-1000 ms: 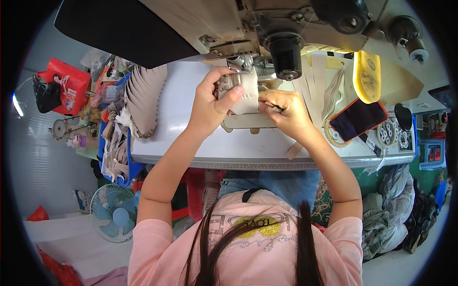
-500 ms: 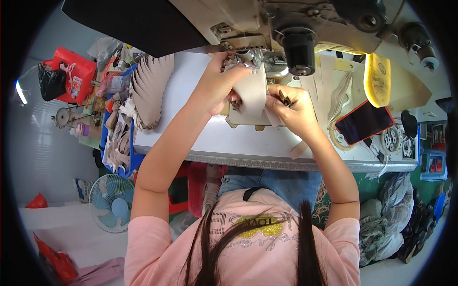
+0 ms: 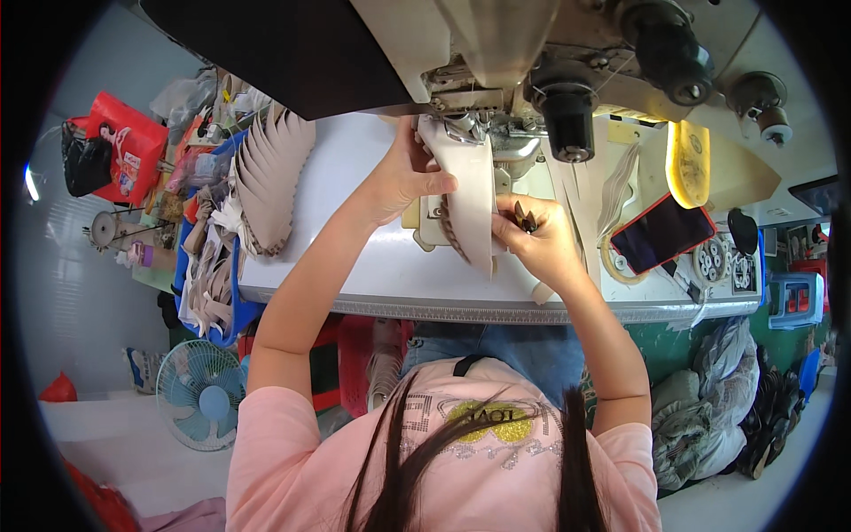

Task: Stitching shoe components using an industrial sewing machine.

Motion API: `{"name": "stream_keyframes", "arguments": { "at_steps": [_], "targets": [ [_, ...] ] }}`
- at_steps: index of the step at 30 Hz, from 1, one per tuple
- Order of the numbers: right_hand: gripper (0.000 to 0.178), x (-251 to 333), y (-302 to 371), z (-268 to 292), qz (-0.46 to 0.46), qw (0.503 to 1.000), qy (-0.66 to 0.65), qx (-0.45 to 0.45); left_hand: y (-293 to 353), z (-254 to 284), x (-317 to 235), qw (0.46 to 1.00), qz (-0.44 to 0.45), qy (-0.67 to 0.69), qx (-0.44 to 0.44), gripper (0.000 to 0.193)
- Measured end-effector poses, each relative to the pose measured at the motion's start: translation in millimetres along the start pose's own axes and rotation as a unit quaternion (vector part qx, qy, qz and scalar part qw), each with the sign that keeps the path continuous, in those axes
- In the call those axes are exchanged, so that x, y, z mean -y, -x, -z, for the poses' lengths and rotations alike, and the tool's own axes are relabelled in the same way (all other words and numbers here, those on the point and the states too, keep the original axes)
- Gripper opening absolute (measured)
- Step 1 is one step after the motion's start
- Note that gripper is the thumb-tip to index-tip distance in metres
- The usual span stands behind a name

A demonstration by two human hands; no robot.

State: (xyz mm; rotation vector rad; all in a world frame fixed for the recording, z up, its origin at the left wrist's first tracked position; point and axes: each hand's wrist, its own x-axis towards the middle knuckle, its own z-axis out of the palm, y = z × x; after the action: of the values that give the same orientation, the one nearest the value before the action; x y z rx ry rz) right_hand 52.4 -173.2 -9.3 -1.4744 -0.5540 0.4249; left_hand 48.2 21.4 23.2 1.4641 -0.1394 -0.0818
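Note:
A curved beige leather-like piece (image 3: 470,191) hangs down from under the presser foot (image 3: 463,129) of a sewing machine (image 3: 496,44). My left hand (image 3: 406,180) grips its left edge, thumb on the near face and fingers partly hidden behind the piece. Close by on the right, my right hand (image 3: 542,238) is closed around small dark thread snips (image 3: 526,220), whose tips poke out above the fingers. Its thumb and forefinger are at the right edge of the beige piece; whether they pinch it is hard to make out.
Fanned beige pieces (image 3: 273,182) lie at left beside a blue basket (image 3: 232,306) of scraps. Rightward are beige strips (image 3: 567,191), a yellow pad (image 3: 689,164), a red-edged phone (image 3: 663,232), a tape roll (image 3: 625,266) and bobbins (image 3: 712,259). A metal ruler (image 3: 425,308) lines the table's front edge.
The beige piece, earlier folded over and bunched in my hands, now hangs flatter and longer. My left hand has shifted down and left along it. My right hand still holds the snips.

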Motion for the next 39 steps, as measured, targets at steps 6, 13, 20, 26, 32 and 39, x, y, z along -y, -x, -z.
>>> {"name": "stream_keyframes", "arguments": {
  "at_steps": [6, 13, 20, 26, 32, 39],
  "targets": [
    [0.006, 2.3, 10.7, -5.1, 0.037, 0.998, 0.024, -0.049, -2.9, -2.0, -2.4, 0.999, -0.001, -0.008, -0.038, 0.097],
    [0.009, 20.8, 16.4, -9.0, -0.048, 0.997, -0.030, -0.045, -17.2, 9.8, -0.3, 0.999, -0.002, -0.013, -0.047, 0.082],
    [0.012, 23.9, 16.0, -14.4, -0.051, 0.995, -0.044, -0.071, -33.1, 19.1, -1.3, 0.995, -0.028, -0.048, -0.087, 0.065],
    [0.013, 23.7, 5.9, -15.6, -0.029, 0.994, 0.026, -0.098, -36.3, 15.8, -11.6, 0.992, -0.031, -0.047, -0.109, 0.044],
    [0.015, 24.5, -9.4, -16.2, 0.013, 0.993, -0.024, -0.119, -53.7, 22.0, -9.2, 0.984, -0.085, -0.076, -0.135, 0.033],
    [0.014, 25.2, -4.7, -9.5, 0.020, 0.991, -0.007, -0.131, -70.2, 35.0, -8.6, 0.983, 0.006, -0.088, -0.159, 0.025]
  ]
}}
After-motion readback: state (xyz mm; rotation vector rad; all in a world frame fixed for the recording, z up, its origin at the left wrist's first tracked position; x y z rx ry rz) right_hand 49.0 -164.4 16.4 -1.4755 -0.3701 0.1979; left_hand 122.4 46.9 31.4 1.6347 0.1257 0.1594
